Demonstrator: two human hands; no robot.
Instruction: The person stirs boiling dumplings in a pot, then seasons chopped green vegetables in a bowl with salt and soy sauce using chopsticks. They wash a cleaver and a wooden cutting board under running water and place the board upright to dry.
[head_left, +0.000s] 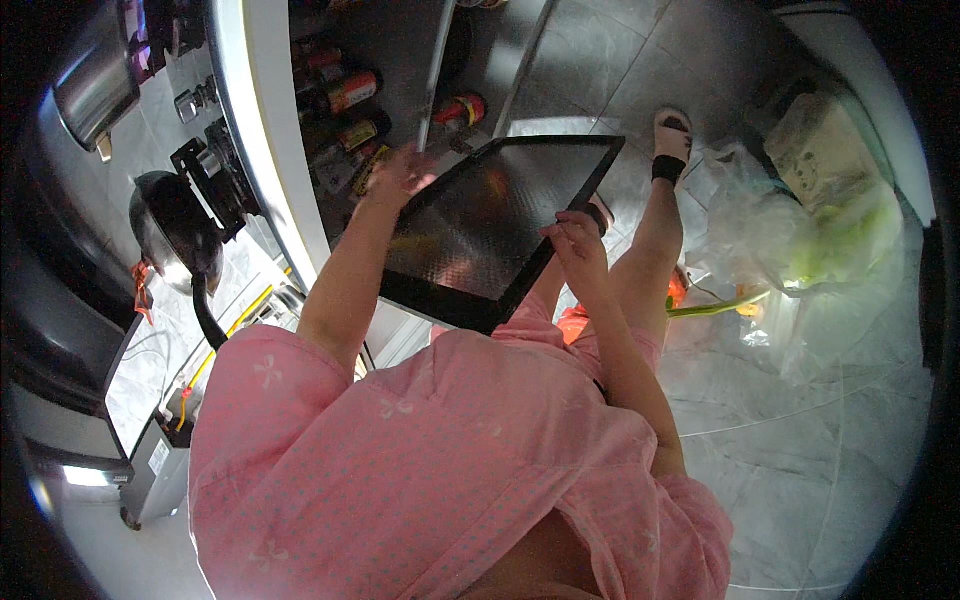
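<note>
A dark glass cabinet door with a black frame stands out in front of my body. My right hand is at the door's right frame edge, its fingers bent against it; how firmly they hold cannot be told. Past the door's left edge, my left hand reaches towards the dark cabinet inside; it is blurred, and whether it touches anything is unclear. Bottles with red and yellow labels lie around it, among them a red-labelled bottle and a red-capped container.
On the counter at the left are a wok and a gas stove burner. Plastic bags with green contents rest on the tiled floor at the right, near a green stalk. My slippered foot is beyond the door.
</note>
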